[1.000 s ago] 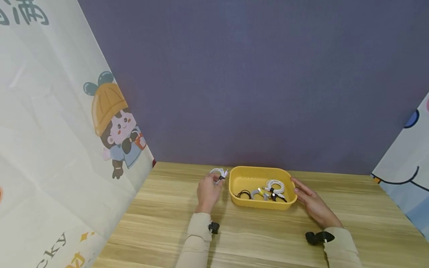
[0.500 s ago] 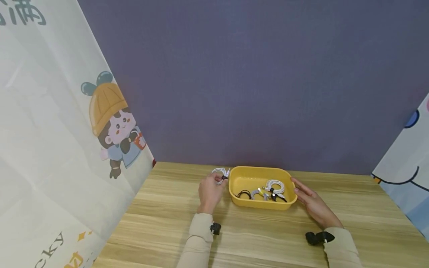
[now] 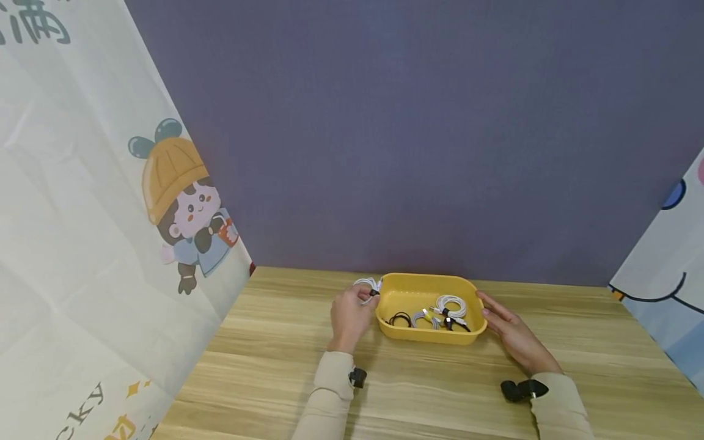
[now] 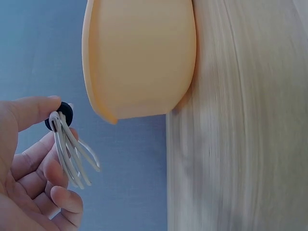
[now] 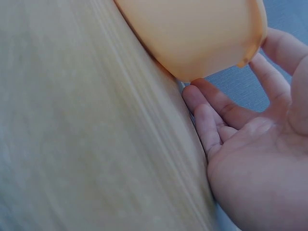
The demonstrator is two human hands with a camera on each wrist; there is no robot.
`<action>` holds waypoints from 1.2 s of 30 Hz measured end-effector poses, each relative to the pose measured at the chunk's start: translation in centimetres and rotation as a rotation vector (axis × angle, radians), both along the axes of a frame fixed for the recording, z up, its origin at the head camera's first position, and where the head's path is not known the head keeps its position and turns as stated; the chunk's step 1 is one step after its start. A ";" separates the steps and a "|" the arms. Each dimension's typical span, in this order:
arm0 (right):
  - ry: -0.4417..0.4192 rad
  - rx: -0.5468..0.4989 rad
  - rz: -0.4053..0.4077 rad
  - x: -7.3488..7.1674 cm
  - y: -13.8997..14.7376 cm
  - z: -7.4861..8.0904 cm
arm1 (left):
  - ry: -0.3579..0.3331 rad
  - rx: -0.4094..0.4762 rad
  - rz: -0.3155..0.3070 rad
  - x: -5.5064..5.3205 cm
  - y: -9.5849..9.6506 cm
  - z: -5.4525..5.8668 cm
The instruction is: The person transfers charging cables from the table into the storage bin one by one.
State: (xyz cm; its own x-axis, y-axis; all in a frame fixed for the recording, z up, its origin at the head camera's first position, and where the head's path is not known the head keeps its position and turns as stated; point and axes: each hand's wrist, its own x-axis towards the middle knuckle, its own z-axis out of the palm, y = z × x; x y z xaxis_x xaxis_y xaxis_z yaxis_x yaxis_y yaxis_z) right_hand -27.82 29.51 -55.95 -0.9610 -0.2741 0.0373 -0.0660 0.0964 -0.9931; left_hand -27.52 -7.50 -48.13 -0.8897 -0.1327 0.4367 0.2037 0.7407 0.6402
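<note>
My left hand pinches a coiled white cable by its black tie, between thumb and finger. In the head view this bundle sits at the left end of a yellow plastic bin, level with its rim. At the bin's right end, my right hand touches the wall with fingers extended; the right wrist view shows the fingertips against the bin. Inside the bin lie a black coiled cable, a grey one with a yellow part, a larger white coil and something black.
The bin stands on a wood-grain table near its back edge. A dark blue-grey panel rises right behind. Printed white sheets hang at left and right.
My left hand has moved a little to the right with the white cable, closer to the bin's left end. My right hand and the bin have stayed in place.
</note>
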 end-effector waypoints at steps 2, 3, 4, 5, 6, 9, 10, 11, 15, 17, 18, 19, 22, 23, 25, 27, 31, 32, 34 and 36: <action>-0.003 0.001 -0.005 -0.1 0.1 0.1 | 0.005 0.001 -0.005 0.0 0.2 0.1; -0.005 0.002 -0.004 -0.2 0.1 0.1 | 0.007 0.001 -0.008 0.0 0.3 0.1; -0.007 0.003 -0.002 -0.2 0.1 0.2 | 0.007 0.001 -0.010 0.0 0.5 0.1; -0.009 0.004 -0.003 -0.3 0.2 0.2 | 0.006 0.003 -0.013 0.0 0.6 0.1; -0.010 0.005 -0.003 -0.3 0.2 0.3 | 0.005 0.006 -0.016 0.0 0.7 0.1; -0.009 0.007 0.005 -0.5 0.3 0.4 | 0.000 0.002 -0.023 0.0 1.1 0.0; -0.008 0.008 0.005 -0.5 0.4 0.4 | 0.000 0.000 -0.025 0.0 1.3 0.1; -0.006 0.008 0.005 -0.5 0.4 0.4 | 0.000 -0.001 -0.025 0.0 1.4 0.0; -0.006 0.011 0.006 -0.7 0.5 0.5 | -0.002 -0.017 -0.023 0.0 2.0 0.0; -0.007 0.013 0.006 -0.8 0.5 0.6 | -0.001 -0.026 -0.026 0.1 2.3 0.0; -0.007 0.013 0.006 -0.9 0.5 0.6 | 0.002 -0.030 -0.029 0.1 2.4 0.0; -0.007 0.014 0.005 -0.9 0.6 0.7 | 0.005 -0.036 -0.031 0.1 2.5 0.1; -0.003 0.011 0.009 -1.1 0.7 0.7 | 0.014 -0.055 -0.035 0.1 3.0 0.0; -0.002 0.011 0.009 -1.1 0.7 0.6 | 0.017 -0.061 -0.037 0.1 3.1 0.0; -0.004 0.011 0.012 -1.3 0.7 0.6 | 0.015 -0.076 -0.034 0.1 3.4 -0.1; -0.005 0.009 0.017 -1.4 0.8 0.6 | 0.018 -0.090 -0.036 0.1 3.7 -0.1; -0.007 0.007 0.021 -1.7 0.9 0.6 | 0.038 -0.131 -0.052 0.2 4.4 -0.3; -0.007 0.007 0.021 -1.7 0.9 0.5 | 0.050 -0.139 -0.059 0.1 4.5 -0.4; -0.006 0.009 0.017 -1.8 1.0 0.5 | 0.065 -0.159 -0.068 0.1 4.9 -0.6; -0.006 0.008 0.018 -2.0 1.0 0.5 | 0.079 -0.174 -0.072 0.1 5.2 -0.7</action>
